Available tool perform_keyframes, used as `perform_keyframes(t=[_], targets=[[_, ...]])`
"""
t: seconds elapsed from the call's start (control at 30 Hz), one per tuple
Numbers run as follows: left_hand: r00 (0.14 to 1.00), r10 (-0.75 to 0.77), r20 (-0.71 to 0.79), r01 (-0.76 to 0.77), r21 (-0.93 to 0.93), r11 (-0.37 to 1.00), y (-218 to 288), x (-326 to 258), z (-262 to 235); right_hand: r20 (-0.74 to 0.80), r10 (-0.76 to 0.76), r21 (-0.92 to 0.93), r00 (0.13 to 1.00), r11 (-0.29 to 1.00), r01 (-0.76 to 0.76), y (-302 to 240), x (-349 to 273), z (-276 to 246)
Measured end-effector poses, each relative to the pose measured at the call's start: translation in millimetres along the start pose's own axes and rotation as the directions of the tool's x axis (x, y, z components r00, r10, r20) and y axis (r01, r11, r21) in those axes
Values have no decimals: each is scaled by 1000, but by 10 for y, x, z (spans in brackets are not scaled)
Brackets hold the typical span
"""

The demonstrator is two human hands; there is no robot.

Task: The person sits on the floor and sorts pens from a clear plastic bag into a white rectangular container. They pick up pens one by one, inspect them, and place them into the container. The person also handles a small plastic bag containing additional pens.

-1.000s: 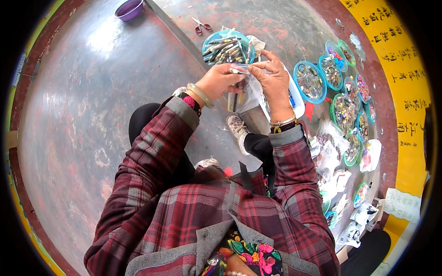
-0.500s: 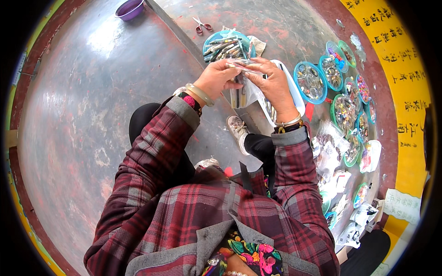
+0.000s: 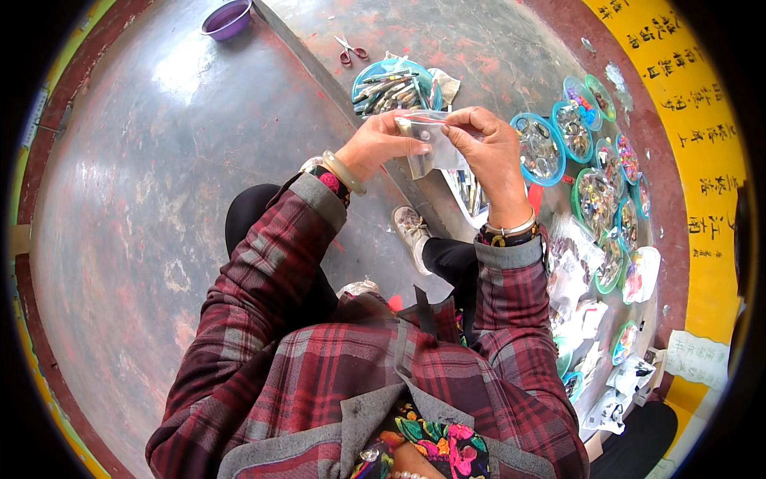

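A clear zip-lock bag point(image 3: 444, 142) with a red line along its top hangs between my two hands. My left hand point(image 3: 378, 147) pinches its left top corner, and my right hand point(image 3: 493, 164) grips the top edge at the other side between thumb and fingers. Something small and pale shows at the left side of the bag, too unclear to name. Just beyond my hands stands a blue basket point(image 3: 437, 94) heaped with pen-like sticks. Below the bag, partly hidden by my right hand, lies a white tray point(image 3: 461, 206) with more slim dark sticks.
Scissors point(image 3: 348, 53) lie on the floor point(image 3: 159, 199) beyond the basket. A purple basin point(image 3: 227, 22) is at the far left. Several round baskets point(image 3: 542, 149) of small items line the right side, with plastic bags point(image 3: 568, 275) nearer me. My shoe point(image 3: 412, 227) is below the hands.
My hands have drawn slightly apart, the right one moving a little right. The bag's top edge is now stretched flatter between them, and its body hangs lower.
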State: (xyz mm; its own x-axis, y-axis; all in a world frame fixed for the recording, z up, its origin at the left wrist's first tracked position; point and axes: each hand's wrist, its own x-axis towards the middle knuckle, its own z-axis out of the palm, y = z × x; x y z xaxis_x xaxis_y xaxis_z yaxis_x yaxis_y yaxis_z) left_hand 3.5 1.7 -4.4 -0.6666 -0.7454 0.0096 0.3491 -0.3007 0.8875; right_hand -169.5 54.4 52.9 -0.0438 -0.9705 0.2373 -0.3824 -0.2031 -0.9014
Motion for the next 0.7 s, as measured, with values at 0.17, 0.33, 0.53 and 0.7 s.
perform_keyframes(t=[0.17, 0.33, 0.53, 0.7], targets=[[1000, -17, 23, 19, -53, 998, -41, -16, 3, -44, -83, 56, 996, 995, 85, -65, -13, 36], [1000, 26, 8, -26, -98, 995, -99, -6, 27, -37, -28, 129, 999, 991, 33, -8, 13, -20], [996, 78, 45, -80, 38, 996, 115, -51, 74, -103, -39, 234, 994, 970, 62, -8, 60, -141], [976, 199, -86, -184, 154, 971, 254, -60, -126, -222, 91, 314, 971, 949, -17, 267, 209, -397]])
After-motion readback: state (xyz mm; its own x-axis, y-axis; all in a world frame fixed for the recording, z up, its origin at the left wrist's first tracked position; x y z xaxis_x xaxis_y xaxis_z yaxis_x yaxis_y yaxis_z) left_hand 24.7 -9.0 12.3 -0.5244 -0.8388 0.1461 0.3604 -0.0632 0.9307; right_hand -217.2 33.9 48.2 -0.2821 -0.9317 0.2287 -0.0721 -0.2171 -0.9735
